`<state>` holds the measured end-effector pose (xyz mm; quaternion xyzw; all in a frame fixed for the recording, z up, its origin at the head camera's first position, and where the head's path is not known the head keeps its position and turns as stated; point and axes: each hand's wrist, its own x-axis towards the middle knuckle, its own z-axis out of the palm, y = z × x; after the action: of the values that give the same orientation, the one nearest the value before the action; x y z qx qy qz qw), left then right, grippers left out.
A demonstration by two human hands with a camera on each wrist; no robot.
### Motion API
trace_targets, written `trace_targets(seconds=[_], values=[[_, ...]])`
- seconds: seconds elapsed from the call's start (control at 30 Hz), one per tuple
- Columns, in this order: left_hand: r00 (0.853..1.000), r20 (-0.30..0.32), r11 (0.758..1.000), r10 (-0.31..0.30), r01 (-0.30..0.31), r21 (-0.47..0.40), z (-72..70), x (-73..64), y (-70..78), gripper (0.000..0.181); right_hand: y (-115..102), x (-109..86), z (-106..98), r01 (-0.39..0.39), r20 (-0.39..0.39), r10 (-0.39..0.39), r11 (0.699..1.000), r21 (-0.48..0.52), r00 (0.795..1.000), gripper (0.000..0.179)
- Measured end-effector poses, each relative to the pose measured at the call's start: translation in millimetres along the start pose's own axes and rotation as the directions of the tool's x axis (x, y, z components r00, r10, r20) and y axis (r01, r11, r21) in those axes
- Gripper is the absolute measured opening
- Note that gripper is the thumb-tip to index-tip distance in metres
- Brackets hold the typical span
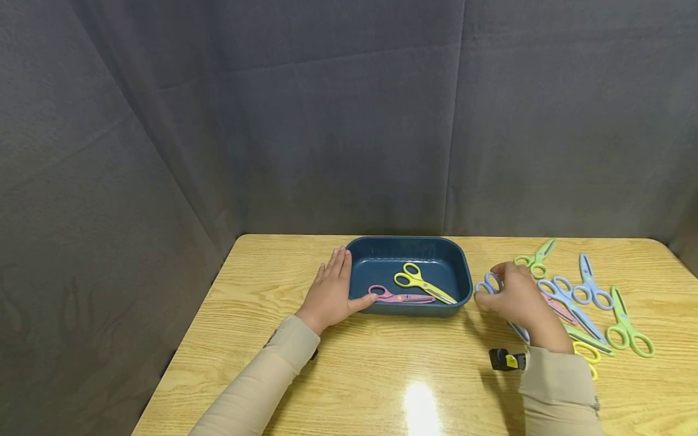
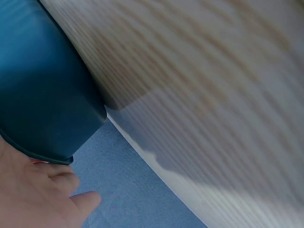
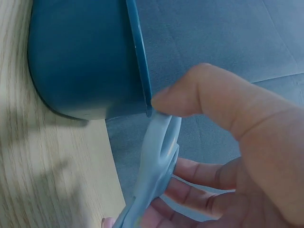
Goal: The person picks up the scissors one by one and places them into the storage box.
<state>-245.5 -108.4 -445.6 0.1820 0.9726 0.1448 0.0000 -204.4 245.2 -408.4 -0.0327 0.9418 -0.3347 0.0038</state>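
Observation:
My left hand (image 1: 331, 290) rests on the left rim of a dark blue rectangular tray (image 1: 466, 266), its fingers extended along the side and the thumb over the front corner. Inside the tray lie pink scissors (image 1: 403, 298) and yellow scissors (image 1: 422, 283). Just right of the tray, my right hand (image 1: 515, 298) pinches light blue scissors (image 3: 154, 156) by the handle loops, thumb on one side and fingers on the other. Their blades point down toward the table, partly hidden behind the hand in the head view.
Right of my right hand, several scissors are spread on the wooden table (image 1: 349, 375): green scissors (image 1: 627, 330), blue scissors (image 1: 589, 284) and, partly covered by my arm, yellow scissors (image 1: 588, 351). Grey cloth (image 1: 349, 121) hangs behind the table.

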Motion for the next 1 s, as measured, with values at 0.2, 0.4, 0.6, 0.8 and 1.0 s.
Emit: trace_targets(seconds=[0.2,0.4,0.6,0.8,1.0], values=[[1.000,-0.001,1.000,-0.001,0.001,0.008,1.3,0.4,-1.7,0.113,-1.8,0.3,0.3,0.020,-0.036,-0.020,1.000,0.007,0.999,0.064],[1.000,-0.013,1.000,-0.002,0.002,-0.004,0.0,-1.0,-1.2,0.112,-6.6,1.5,0.1,0.031,-0.070,-0.030,0.999,0.016,0.997,0.066],[1.000,-0.007,1.000,-0.002,0.002,0.012,-0.6,-0.8,0.3,0.113,-14.0,1.3,1.4,0.033,-0.108,-0.031,0.999,0.018,0.994,0.067],[1.000,-0.007,1.000,0.000,0.000,0.013,-0.3,-0.5,0.0,0.113,-20.2,0.5,2.7,0.059,-0.156,-0.057,0.998,0.010,0.986,0.067],[1.000,-0.002,1.000,0.002,-0.002,0.007,-0.3,0.1,-0.4,0.113,-26.3,0.7,4.7,0.072,-0.185,-0.070,0.997,0.004,0.980,0.068]])
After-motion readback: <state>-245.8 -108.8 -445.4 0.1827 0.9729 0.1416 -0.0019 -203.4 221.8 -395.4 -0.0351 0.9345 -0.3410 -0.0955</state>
